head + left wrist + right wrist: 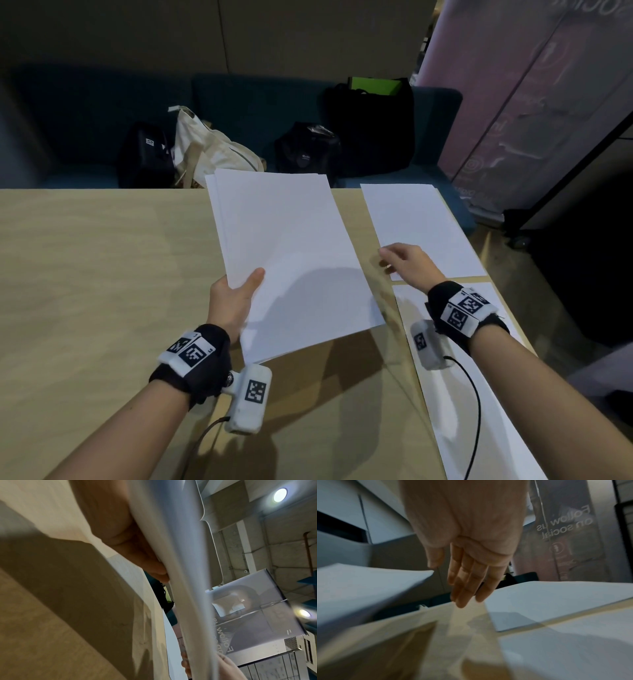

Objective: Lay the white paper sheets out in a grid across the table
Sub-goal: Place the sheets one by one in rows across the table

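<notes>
- Bags [212,150] sit on a dark sofa [85,113] behind the surface [102,257].
- Left hand [233,301] pinches a tilted white paper stack [291,260] above the surface.
- Right hand [409,262], fingers straight, probably just above the far sheet [418,222].
- The near sheet [445,394] lies flat, close to it.

My left fingers lie hidden beneath the held stack of sheets [291,253] — only the thumb [253,279] shows; the near laid sheet [455,394] is cut off by the lower edge; the right-wrist view is motion-blurred — my right hand [467,563] lacks detail.
</notes>
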### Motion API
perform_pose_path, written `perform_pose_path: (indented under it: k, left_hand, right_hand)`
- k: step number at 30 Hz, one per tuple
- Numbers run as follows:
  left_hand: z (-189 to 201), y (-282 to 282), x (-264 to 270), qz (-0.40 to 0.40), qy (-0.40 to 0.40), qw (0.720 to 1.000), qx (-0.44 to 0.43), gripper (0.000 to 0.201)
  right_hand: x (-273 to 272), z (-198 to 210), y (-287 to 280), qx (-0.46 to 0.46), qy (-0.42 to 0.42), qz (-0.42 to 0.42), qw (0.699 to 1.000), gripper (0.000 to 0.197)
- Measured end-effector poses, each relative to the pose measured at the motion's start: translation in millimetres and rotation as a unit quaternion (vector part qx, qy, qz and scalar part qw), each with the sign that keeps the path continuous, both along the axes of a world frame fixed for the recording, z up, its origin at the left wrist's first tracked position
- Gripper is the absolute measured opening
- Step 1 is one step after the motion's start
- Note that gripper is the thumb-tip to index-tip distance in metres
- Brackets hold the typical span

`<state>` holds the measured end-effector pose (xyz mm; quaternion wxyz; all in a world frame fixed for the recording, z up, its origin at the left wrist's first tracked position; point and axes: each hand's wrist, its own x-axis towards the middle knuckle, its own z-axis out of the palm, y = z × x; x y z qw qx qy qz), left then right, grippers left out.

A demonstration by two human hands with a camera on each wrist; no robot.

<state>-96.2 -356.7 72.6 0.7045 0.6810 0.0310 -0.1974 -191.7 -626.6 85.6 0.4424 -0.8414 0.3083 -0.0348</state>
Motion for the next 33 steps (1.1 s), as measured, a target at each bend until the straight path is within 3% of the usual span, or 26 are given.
perform_pose_path:
  k: [2, 4, 7, 12, 19, 23, 27, 33]
  left_hand:
    - [1, 1, -1, 0.001, -0.002, 1.0, -0.004, 0.023]
    - [3, 3, -1, 0.005, -0.004, 1.0, -0.007, 0.021]
    - [4, 12, 1, 0.014, 0.004, 1.0, -0.006, 0.027]
    - [5, 25, -1, 0.011, 0.009, 1.0, -0.015, 0.021]
    - [7, 55, -4, 0.008, -0.001, 1.0, -0.012, 0.02]
    - [9, 70, -6, -0.004, -0.01, 1.0, -0.011, 0.022]
    - [10, 87, -6, 0.002, -0.015, 1.0, -0.003, 0.025]
    - [6, 120, 3, 0.021, -0.034, 0.999, 0.011, 0.03]
  right_hand:
    - [5, 9, 21, 0.07, -0.005, 0.019, 0.997, 0.026]
    - [8, 8, 38, 0.059, 0.006, 0.025, 0.998, 0.033]
    - [11, 5, 54, 0.027, -0.039, -0.033, 0.998, 0.038]
    - [10, 5, 73, -0.016, -0.07, -0.07, 0.995, 0.031]
    - [-5, -2, 96, 0.018, -0.081, -0.12, 0.989, 0.027]
    - [-16, -3, 113, 0.027, -0.089, -0.132, 0.987, 0.006]
    - [-27, -5, 125, 0.023, -0.094, -0.154, 0.983, 0.029]
    - [-44, -9, 141, 0.029, -0.089, -0.204, 0.975, 0.03]
